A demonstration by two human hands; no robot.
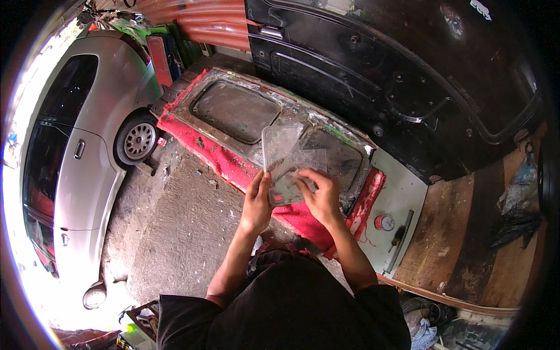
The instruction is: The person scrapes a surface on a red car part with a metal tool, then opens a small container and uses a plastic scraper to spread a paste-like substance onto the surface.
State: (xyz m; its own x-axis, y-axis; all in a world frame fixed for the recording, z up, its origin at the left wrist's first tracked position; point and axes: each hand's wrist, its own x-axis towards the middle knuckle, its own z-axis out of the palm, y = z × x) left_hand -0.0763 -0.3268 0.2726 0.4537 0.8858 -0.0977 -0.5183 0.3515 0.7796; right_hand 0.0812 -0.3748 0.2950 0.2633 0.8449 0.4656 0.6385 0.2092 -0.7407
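My left hand (257, 198) grips the near left edge of a clear, shallow plastic tray or lid (279, 146) with rounded corners, its thumb on the rim. Over the tray's right side, my right hand (319, 193) has its fingers bent and drawn together. What they pinch, if anything, I cannot make out. A clear, squarish plastic piece (317, 157) shows just beyond those fingers. Below both hands lies a worn, paint-spotted panel (236, 111) with two rounded recesses, resting on red cloth (224, 166).
A silver car (87, 128) stands at the left on rough concrete. A large black vehicle panel (379, 64) leans at the back right. On the pale board (382, 242) sit a small red can (384, 222) and a dark bar-shaped tool (401, 239). Wooden planks (440, 233) extend right.
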